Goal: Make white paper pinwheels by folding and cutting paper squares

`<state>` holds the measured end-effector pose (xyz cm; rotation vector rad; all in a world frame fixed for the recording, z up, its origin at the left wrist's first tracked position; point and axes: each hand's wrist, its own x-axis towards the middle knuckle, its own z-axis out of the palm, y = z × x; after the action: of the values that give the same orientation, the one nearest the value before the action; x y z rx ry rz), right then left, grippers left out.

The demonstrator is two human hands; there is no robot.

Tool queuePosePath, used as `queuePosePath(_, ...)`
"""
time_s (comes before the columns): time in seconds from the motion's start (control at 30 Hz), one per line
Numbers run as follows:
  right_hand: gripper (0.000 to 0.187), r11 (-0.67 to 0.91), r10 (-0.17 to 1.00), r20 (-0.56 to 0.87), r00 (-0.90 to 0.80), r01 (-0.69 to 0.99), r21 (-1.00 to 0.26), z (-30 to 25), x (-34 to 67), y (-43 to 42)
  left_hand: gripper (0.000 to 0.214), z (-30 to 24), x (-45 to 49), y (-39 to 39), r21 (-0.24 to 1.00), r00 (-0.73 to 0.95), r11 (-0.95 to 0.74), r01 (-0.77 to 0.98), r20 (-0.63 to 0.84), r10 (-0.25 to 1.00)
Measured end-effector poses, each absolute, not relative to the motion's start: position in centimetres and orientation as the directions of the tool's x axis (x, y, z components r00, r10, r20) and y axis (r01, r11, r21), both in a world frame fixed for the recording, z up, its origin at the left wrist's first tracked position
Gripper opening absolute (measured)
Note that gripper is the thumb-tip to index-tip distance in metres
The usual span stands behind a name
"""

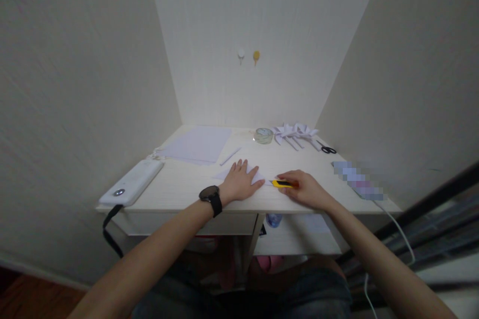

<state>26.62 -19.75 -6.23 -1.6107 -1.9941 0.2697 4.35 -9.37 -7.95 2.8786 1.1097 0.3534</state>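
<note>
My left hand (pixel 241 182) lies flat with fingers spread on a small white sheet of paper (pixel 258 175) near the front edge of a pale wooden desk (pixel 179 187). A black watch sits on that wrist. My right hand (pixel 305 188) is closed around a yellow utility knife (pixel 281 184), whose tip points left toward the paper's right edge, close to my left fingertips.
A stack of white paper (pixel 198 143) lies at the back left, a thin paper strip (pixel 230 156) beside it. A tape roll (pixel 264 135), folded paper pinwheels (pixel 295 133) and black scissors (pixel 327 149) sit at the back right. A white power bank (pixel 130 183) rests at the left edge, a cabled phone (pixel 357 182) at the right.
</note>
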Motion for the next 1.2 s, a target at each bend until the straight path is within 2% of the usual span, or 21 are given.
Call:
queuePosePath(0.1, 0.029, 0.215, 0.935, 0.346, -0.079, 0.902, -0.375, -6.9, 24.9, -19.5, 0.071, -8.1, 4.3, -9.4, 0.114, 0.721, -0.747, 0.654, 0.206, 0.662)
queuePosePath(0.27, 0.034, -0.023, 0.926, 0.350, 0.140, 0.948, -0.317, -7.6, 22.3, -18.5, 0.069, -8.2, 4.3, -9.5, 0.084, 0.719, -0.744, 0.663, 0.208, 0.663)
queuePosePath(0.37, 0.032, -0.081, 0.915, 0.357, 0.186, 0.954, -0.289, -7.6, 21.5, -18.1, 0.065, -8.2, 4.3, -9.7, 0.060, 0.716, -0.742, 0.668, 0.218, 0.663)
queuePosePath(0.57, 0.025, -0.095, 0.913, 0.357, 0.197, 0.954, -0.284, -7.4, 21.4, -18.0, 0.064, -8.2, 4.2, -9.6, 0.068, 0.712, -0.748, 0.660, 0.258, 0.653)
queuePosePath(0.77, 0.025, -0.103, 0.911, 0.362, 0.199, 0.959, -0.265, -7.5, 21.3, -18.0, 0.053, -7.5, 3.1, -10.0, -0.001, 0.819, -0.861, 0.509, 0.307, 0.484)
queuePosePath(0.87, 0.025, -0.113, 0.909, 0.364, 0.202, 0.961, -0.251, -7.5, 21.3, -18.0, 0.053, -7.5, 2.5, -10.5, -0.009, 0.849, -0.884, 0.467, 0.284, 0.446)
queuePosePath(1.2, 0.025, -0.082, 0.915, 0.363, 0.175, 0.963, -0.257, -7.7, 21.6, -18.0, 0.060, -8.2, 1.7, -10.3, 0.041, 0.882, -0.896, 0.442, 0.166, 0.442)
